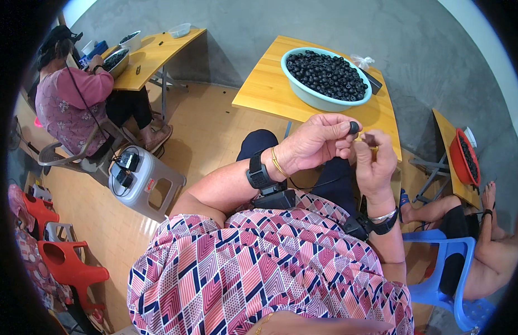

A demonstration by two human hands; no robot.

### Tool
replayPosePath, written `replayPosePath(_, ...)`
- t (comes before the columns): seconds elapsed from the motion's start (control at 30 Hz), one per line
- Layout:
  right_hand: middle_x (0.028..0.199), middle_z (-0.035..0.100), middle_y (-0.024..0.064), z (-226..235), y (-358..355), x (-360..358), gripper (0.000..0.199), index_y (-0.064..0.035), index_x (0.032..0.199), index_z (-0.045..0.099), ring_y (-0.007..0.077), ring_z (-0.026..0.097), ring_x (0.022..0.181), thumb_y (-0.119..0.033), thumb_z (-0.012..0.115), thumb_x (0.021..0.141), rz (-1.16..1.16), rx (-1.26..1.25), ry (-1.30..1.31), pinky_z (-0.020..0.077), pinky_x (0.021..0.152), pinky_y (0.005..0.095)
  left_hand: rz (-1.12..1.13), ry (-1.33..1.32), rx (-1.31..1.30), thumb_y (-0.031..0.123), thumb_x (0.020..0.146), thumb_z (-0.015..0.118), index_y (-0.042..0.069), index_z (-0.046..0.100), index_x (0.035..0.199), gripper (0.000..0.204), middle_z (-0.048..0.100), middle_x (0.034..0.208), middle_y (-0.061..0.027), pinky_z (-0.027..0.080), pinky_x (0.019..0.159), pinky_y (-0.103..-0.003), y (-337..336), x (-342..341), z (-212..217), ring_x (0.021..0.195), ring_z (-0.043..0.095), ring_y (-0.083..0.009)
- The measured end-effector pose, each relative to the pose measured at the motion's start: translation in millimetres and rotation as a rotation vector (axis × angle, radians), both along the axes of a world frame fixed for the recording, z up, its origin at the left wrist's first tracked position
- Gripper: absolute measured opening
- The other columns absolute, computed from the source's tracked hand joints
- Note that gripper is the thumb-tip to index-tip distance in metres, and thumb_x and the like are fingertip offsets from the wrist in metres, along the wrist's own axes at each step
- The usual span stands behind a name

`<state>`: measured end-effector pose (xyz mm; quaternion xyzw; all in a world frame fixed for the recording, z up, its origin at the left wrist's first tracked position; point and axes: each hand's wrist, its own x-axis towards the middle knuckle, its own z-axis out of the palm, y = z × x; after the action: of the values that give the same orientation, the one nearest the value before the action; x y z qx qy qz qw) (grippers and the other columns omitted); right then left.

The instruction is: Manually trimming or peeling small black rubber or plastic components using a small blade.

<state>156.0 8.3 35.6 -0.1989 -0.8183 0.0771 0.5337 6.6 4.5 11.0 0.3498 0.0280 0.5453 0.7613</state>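
Bent, blurred fingers on the right hand (377, 164) make its grip impossible to tell. The left hand (319, 144) pinches a small, rounded, dull-black piece (353, 128) in its fingertips, near the right fingers. Beyond them, a pale-turquoise round basin (317, 100) of black ring-shaped pieces (326, 75) tops a yellow wooden table (264, 84).

pieces (326, 72) in basin (317, 101), basin on table (262, 86)

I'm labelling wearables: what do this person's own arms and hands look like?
Left hand: gold-coloured bangle, black strap, black box, thin black cable nearby. Right hand: silvery bangle, black band, black device. No gloves; pink, navy and white patterned sleeves leave both forearms bare.
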Motion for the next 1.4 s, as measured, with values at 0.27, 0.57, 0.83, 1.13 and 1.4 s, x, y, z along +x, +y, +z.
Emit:
replayPosePath(0.27, 0.07, 0.041, -0.0036, 1, 6, 8, 0.023, -0.0032, 0.088, 0.05, 0.0022, 0.034, 0.059, -0.024, 0.043, 0.093, 0.177, -0.505, 0.051, 0.0282, 0.049, 0.0159, 0.021, 0.024, 0.037, 0.017, 0.086, 0.054, 0.001, 0.057, 0.103, 0.024, 0.054, 0.08, -0.0018, 0.045, 0.062, -0.024, 4, 0, 0, 0.067, 0.046, -0.0093)
replayPosePath(0.57, 0.069, 0.043, -0.003, 5, 2, 6, 0.023, -0.004, 0.083, 0.051, 0.0028, 0.035, 0.057, -0.023, 0.044, 0.093, 0.16, -0.524, 0.044, 0.0297, 0.049, 0.0173, 0.028, 0.048, 0.068, 0.016, 0.086, 0.056, 0.001, 0.057, 0.103, 0.023, 0.055, 0.081, -0.0023, 0.047, 0.064, -0.025, 4, 0, 0, 0.069, 0.05, -0.0103)
replayPosePath(0.83, 0.074, 0.06, 0.0079, 7, -2, 11, 0.014, 0.0004, 0.092, 0.055, 0.013, 0.058, 0.067, -0.012, 0.051, 0.088, 0.116, -0.341, -0.065, 0.0454, 0.059, 0.0246, 0.098, 0.124, 0.033, 0.015, 0.084, 0.057, 0.0, 0.058, 0.101, 0.022, 0.057, 0.081, -0.0044, 0.047, 0.063, -0.025, 5, -3, -1, 0.068, 0.053, -0.0125)
replayPosePath(1.13, 0.077, 0.057, 0.0107, 10, 3, 13, 0.018, -0.0013, 0.096, 0.057, 0.0216, 0.059, 0.069, -0.003, 0.06, 0.078, 0.071, -0.06, -0.156, 0.0451, 0.056, 0.0279, 0.022, 0.194, 0.047, 0.014, 0.083, 0.06, -0.001, 0.061, 0.093, 0.018, 0.057, 0.075, -0.0032, 0.048, 0.058, -0.025, 3, -4, -4, 0.062, 0.053, -0.0116)
replayPosePath(1.4, 0.071, 0.053, 0.0109, -8, 11, 9, 0.016, -0.0024, 0.087, 0.056, 0.0272, 0.054, 0.057, -0.001, 0.063, 0.073, -0.17, 0.212, -0.074, 0.0425, 0.049, 0.0337, 0.005, 0.129, -0.07, 0.015, 0.086, 0.055, 0.001, 0.06, 0.085, 0.015, 0.055, 0.072, -0.0011, 0.046, 0.057, -0.024, 8, 6, -8, 0.061, 0.05, -0.0088)
